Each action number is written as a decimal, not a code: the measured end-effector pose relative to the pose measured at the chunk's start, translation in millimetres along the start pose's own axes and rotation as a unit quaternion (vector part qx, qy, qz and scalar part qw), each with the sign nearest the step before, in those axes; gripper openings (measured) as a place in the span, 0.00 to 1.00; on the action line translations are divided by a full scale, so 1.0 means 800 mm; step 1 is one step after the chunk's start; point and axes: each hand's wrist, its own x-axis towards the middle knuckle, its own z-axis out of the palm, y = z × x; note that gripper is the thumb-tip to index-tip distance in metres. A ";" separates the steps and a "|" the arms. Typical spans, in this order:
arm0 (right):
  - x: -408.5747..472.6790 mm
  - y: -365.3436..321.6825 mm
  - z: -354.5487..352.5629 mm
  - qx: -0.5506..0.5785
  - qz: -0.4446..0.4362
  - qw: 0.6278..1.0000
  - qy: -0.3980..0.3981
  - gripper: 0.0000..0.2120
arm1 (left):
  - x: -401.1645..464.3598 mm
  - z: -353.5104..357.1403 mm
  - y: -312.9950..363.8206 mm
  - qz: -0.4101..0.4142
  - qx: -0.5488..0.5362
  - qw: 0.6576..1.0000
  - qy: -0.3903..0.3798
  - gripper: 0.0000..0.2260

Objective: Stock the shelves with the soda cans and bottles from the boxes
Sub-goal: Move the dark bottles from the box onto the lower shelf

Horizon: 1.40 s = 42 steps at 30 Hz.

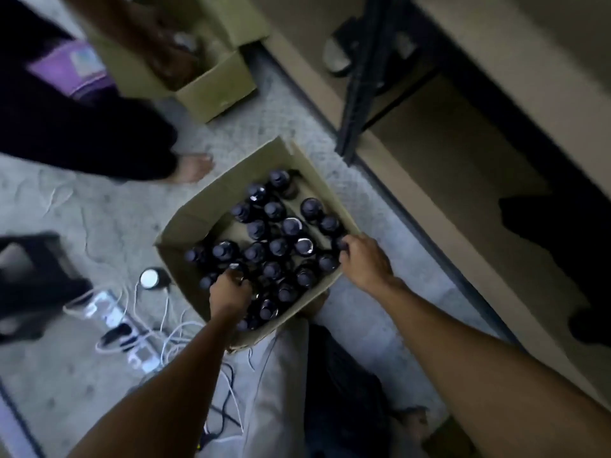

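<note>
An open cardboard box sits on the floor in front of me, filled with several dark bottles standing upright with dark caps. My left hand reaches into the box's near left part and its fingers curl round the top of one bottle. My right hand is at the box's right edge, its fingers curled round the cap of a bottle there. Low beige shelves with a dark metal frame run along the right.
A second open cardboard box stands further back, where another person in dark clothes reaches in; their bare foot is on the floor. A power strip, white cables and a small round dark object lie at the left.
</note>
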 end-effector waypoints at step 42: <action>0.210 -0.074 0.066 -0.078 0.188 0.976 0.074 0.16 | 0.122 0.009 -0.115 -0.269 -0.068 0.960 0.049 0.11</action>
